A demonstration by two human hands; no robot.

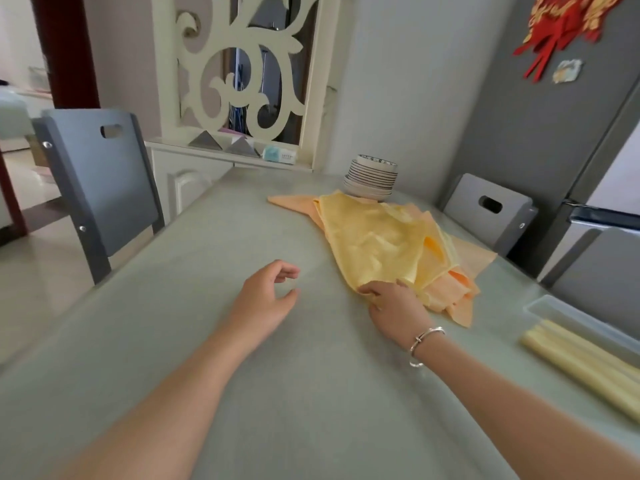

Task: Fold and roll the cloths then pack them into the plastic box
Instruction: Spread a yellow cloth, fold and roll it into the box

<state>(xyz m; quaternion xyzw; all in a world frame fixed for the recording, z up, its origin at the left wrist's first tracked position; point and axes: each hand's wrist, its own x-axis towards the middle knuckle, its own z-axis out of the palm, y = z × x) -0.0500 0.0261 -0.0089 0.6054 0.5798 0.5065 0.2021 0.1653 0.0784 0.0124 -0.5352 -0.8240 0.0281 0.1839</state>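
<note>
Head view over a pale green bench (214, 341). The right hand (398, 308) reaches toward 1 o'clock and grips the near corner of the yellow cloth (377, 240), its fingers (372, 290) curled onto the fabric edge; a silver bracelet (424, 342) circles the wrist. The yellow cloth lies crumpled on top of a loose pile, with orange cloths (453, 292) showing beneath it at its near right end and a paler orange corner (294, 202) spreading out toward 12 o'clock. The left hand (266, 299) hovers or rests at centre, apart from the pile, holding nothing; its fingers (289, 271) are loosely curled with thumb and forefinger near each other but not touching. At 3 o'clock, by the bench edge, stands the plastic box (568, 315), translucent and long; rolled pale yellow cloths (581, 367) lie lengthwise just beside its near wall, and whether they sit inside it or against it cannot be told. Beyond the pile, at 12 o'clock, a stack of bowls and plates (372, 178) touches the far edge of the cloths. Grey chairs (100, 181) stand at 10 o'clock and at 2 o'clock.
</note>
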